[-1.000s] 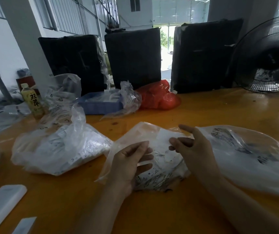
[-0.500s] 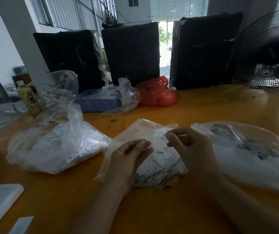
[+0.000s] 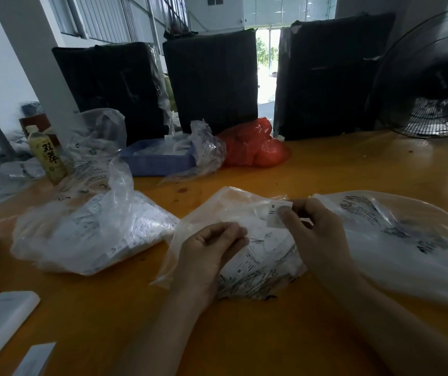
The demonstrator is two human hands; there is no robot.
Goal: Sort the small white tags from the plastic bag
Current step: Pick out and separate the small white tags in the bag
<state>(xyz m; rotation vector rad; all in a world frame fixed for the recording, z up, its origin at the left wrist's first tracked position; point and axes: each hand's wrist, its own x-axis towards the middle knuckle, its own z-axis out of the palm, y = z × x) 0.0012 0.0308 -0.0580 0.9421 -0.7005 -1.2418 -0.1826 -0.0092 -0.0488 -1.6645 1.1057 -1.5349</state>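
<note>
A clear plastic bag [image 3: 218, 210] full of small white printed tags lies in the middle of the orange table. My right hand [image 3: 315, 234] pinches one small white tag [image 3: 274, 215] marked S between thumb and fingers, lifted just above the bag's open top. My left hand [image 3: 206, 251] rests on the bag's left side with curled fingers gripping the plastic. More loose tags [image 3: 255, 264] show through the bag below my hands.
A second bag of tags [image 3: 92, 234] lies at the left, a large printed bag [image 3: 407, 240] at the right. A blue tray [image 3: 160, 161], red bag [image 3: 255, 147], drink bottle [image 3: 46, 156], dark bundles [image 3: 212, 80] and a fan [image 3: 431, 77] stand behind. White flat objects [image 3: 0, 321] lie at the near left.
My right hand has drawn a single tag out of the bag and raised it. My left hand stays on the bag's left side.
</note>
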